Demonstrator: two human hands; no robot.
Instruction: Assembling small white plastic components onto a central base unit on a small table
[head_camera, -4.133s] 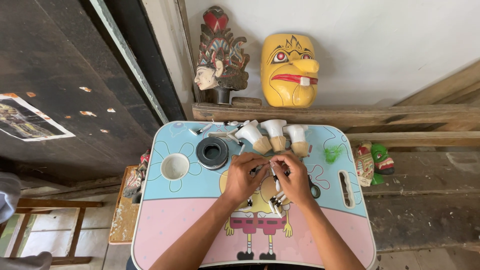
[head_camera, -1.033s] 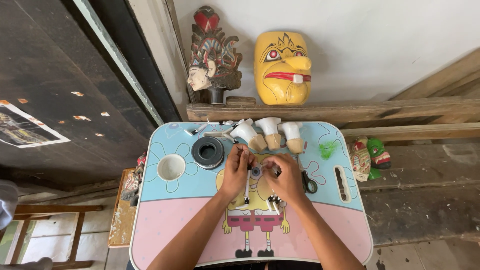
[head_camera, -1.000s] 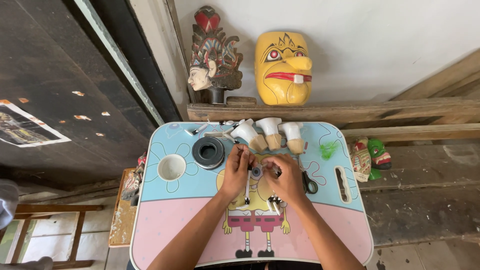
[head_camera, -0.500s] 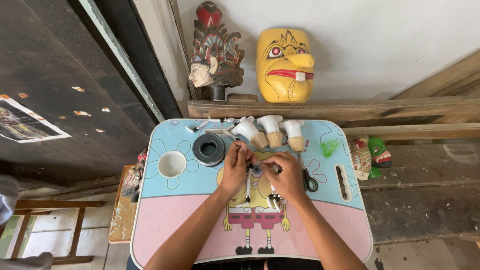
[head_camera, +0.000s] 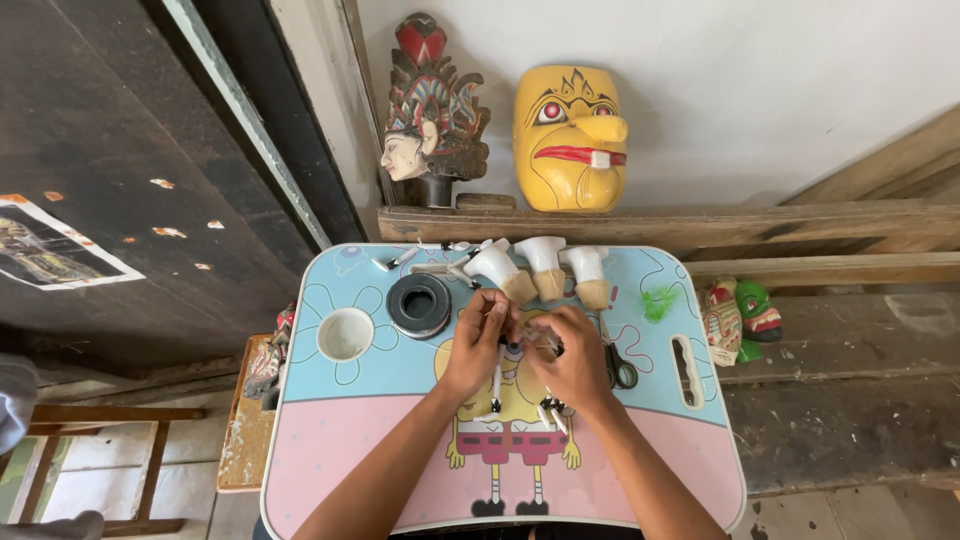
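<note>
My left hand (head_camera: 478, 344) and my right hand (head_camera: 571, 357) meet over the middle of a small blue and pink cartoon-printed lap table (head_camera: 370, 440). Together they pinch a small dark and white piece (head_camera: 520, 338) between the fingertips; its exact shape is hidden by the fingers. A thin white stick (head_camera: 496, 384) hangs down below my left hand. Several small white and black bits (head_camera: 552, 410) lie on the table just under my right wrist.
On the table stand a black tape roll (head_camera: 419, 304), a white cup (head_camera: 345, 333), three white cone-shaped pieces (head_camera: 543, 268), scissors (head_camera: 619, 366), green fluff (head_camera: 657, 303). Behind, a carved head (head_camera: 432, 108) and yellow mask (head_camera: 570, 137) rest on a wooden beam. Small masks (head_camera: 740, 318) lie right.
Both hands stayed together over the table's middle, working the small piece; only small finger shifts. The view drifted slightly.
</note>
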